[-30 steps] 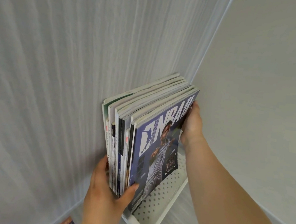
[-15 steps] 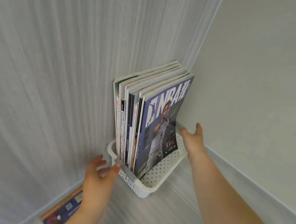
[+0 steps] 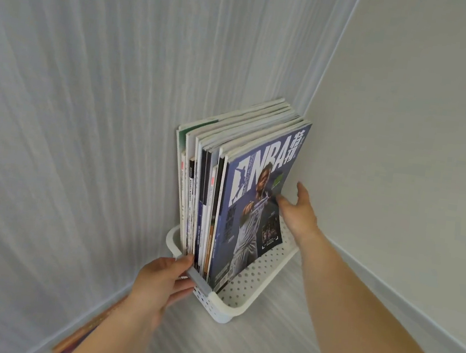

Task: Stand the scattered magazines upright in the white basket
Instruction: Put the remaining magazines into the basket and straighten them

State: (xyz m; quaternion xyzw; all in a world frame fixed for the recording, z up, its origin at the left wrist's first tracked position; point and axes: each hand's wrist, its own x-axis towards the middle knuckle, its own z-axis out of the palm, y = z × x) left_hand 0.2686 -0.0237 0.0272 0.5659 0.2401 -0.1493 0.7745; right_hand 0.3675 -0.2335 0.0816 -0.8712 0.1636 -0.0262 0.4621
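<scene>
Glossy magazines (image 3: 251, 208) in the white basket (image 3: 254, 294) look floppy and slick, best grabbed by the spines; left hand (image 3: 164, 281) grips the basket's near rim, right hand (image 3: 299, 213) rests splayed fingers on the front cover.

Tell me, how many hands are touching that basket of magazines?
2. The left hand holds the white basket's near rim, below the spines; the right hand touches the NBA magazine's outer edge. None seems hidden.

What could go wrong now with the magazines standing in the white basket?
The magazines fill only the left side of the white basket; without the right hand on the NBA cover, they may flop rightward. The left hand grips the basket's end, so a pull could tip the tall stack.
</scene>
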